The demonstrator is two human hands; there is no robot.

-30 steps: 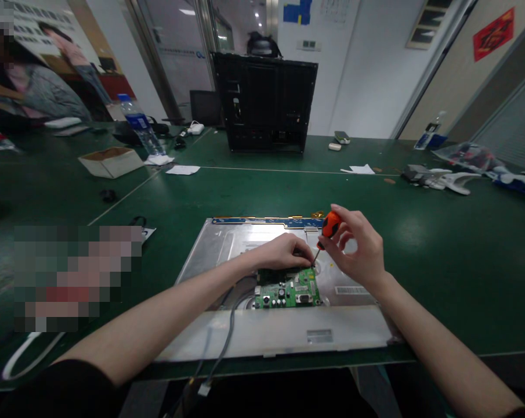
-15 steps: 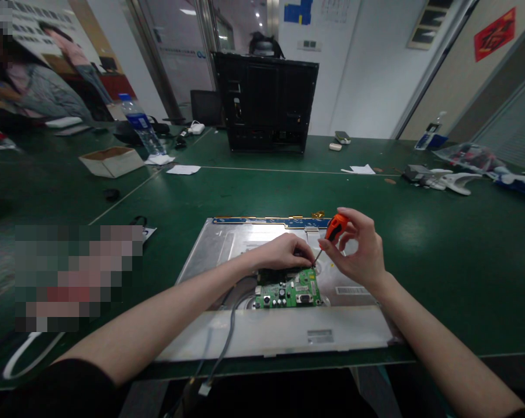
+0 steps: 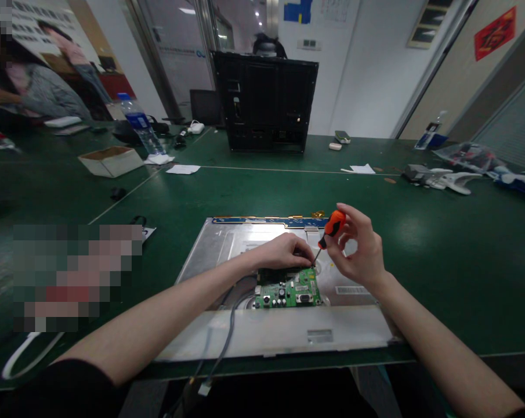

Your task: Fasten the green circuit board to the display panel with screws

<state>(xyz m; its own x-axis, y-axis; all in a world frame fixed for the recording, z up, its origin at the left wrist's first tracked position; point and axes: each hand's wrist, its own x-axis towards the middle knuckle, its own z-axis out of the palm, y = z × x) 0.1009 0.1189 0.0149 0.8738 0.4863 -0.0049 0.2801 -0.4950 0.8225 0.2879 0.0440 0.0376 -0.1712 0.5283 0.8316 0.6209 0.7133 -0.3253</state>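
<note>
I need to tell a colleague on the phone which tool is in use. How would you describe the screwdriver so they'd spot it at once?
On the green table lies a silver metal panel with a small green circuit board on it. Just above the board's far right corner, the right hand holds the screwdriver, tip down by the left hand. Its stubby orange handle is the only bright orange thing there.

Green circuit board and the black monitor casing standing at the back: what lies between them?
Head view: silver panel, its blue strip, then bare green table.
</note>
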